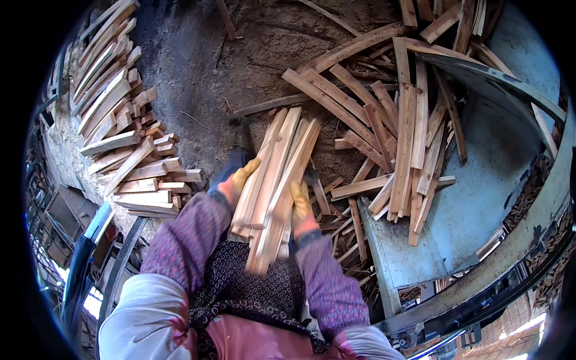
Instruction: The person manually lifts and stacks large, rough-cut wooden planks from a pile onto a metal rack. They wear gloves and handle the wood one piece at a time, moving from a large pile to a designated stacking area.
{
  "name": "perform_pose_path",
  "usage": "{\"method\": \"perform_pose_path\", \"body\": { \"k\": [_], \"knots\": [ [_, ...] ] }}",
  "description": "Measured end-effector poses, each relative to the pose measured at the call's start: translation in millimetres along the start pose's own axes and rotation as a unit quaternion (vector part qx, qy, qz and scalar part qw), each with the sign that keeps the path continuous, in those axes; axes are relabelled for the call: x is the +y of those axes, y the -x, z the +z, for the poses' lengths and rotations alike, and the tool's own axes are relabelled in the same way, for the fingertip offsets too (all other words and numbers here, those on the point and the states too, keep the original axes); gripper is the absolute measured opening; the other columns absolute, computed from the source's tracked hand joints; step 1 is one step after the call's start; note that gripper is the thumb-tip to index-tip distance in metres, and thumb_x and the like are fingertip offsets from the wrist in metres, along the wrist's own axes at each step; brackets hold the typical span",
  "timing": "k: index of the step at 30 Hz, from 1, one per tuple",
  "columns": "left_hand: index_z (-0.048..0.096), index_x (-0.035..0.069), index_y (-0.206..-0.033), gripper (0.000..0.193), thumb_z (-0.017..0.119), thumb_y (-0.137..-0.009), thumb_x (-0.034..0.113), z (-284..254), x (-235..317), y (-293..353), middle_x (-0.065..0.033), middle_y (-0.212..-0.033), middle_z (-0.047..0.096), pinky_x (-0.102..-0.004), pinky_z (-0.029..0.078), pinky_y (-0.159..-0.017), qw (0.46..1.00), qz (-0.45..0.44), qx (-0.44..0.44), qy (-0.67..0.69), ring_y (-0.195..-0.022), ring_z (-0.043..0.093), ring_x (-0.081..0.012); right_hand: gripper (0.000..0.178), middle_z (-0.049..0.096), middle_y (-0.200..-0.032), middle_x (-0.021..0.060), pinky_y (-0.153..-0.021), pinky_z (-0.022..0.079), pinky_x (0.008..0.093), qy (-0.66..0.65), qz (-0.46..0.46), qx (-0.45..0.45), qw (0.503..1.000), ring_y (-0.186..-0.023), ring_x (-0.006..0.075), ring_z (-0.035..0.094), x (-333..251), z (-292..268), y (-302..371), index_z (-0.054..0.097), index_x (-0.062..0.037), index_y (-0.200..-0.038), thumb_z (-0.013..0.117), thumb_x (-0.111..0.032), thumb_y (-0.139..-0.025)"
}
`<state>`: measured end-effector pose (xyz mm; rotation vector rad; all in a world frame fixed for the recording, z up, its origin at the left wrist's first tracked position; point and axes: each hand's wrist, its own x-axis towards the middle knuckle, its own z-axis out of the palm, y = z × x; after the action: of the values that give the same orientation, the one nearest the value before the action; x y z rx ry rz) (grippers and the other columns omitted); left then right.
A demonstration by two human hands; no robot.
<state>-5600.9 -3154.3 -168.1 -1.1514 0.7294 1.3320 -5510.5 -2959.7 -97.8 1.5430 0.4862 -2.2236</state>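
Between my two hands is a bundle of wooden slats, held lengthwise in front of my body, its near ends slightly blurred. My left hand, in a yellow and orange glove, presses on the bundle's left side. On the right side, my right hand in a matching glove grips the slats. Both hands are closed around the bundle, though the slats hide part of the fingers. To the right of the bundle, a loose heap of similar slats lies partly on a pale blue metal surface.
A long stack of wood pieces runs along the left. Brown dirt floor lies ahead. A curved metal rail bounds the blue surface at right. More scrap slats lie on the ground near my right arm.
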Motion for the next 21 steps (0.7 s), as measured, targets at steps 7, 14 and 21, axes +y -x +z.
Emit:
{"method": "perform_pose_path", "body": {
  "k": [7, 14, 21],
  "knots": [
    [0.058, 0.004, -0.139, 0.053, 0.061, -0.101, 0.041, 1, 45, 89, -0.0165, -0.129, 0.067, -0.0394, 0.05, -0.104, 0.973, 0.004, -0.131, 0.189, -0.118, 0.064, -0.0224, 0.092, 0.053, -0.134, 0.0163, -0.104, 0.047, 0.0406, 0.215, -0.197, 0.001, 0.957, -0.123, 0.0273, 0.054, 10, 125, 20, 0.031, -0.0006, -0.149, 0.079, -0.048, -0.086],
    [0.052, 0.003, -0.146, 0.056, 0.067, -0.098, 0.026, -38, 114, 272, -0.0187, -0.139, 0.062, -0.0439, 0.051, -0.111, 0.889, 0.291, -0.227, 0.272, -0.127, 0.061, -0.0276, 0.107, 0.05, -0.138, 0.0168, -0.109, 0.044, 0.0417, 0.318, -0.202, -0.197, 0.905, -0.127, 0.0291, 0.053, 24, 314, 62, 0.023, -0.0031, -0.154, 0.087, -0.043, -0.077],
    [0.039, -0.002, -0.149, 0.077, 0.054, -0.099, 0.055, -152, 248, 372, -0.0228, -0.139, 0.055, -0.0445, 0.062, -0.09, 0.803, 0.565, -0.11, 0.158, -0.121, 0.062, -0.0329, 0.105, 0.054, -0.141, 0.0183, -0.11, 0.043, 0.0437, 0.344, -0.058, -0.506, 0.789, -0.128, 0.0308, 0.054, 45, 568, -35, 0.027, -0.0036, -0.156, 0.087, -0.037, -0.076]
  ]
}}
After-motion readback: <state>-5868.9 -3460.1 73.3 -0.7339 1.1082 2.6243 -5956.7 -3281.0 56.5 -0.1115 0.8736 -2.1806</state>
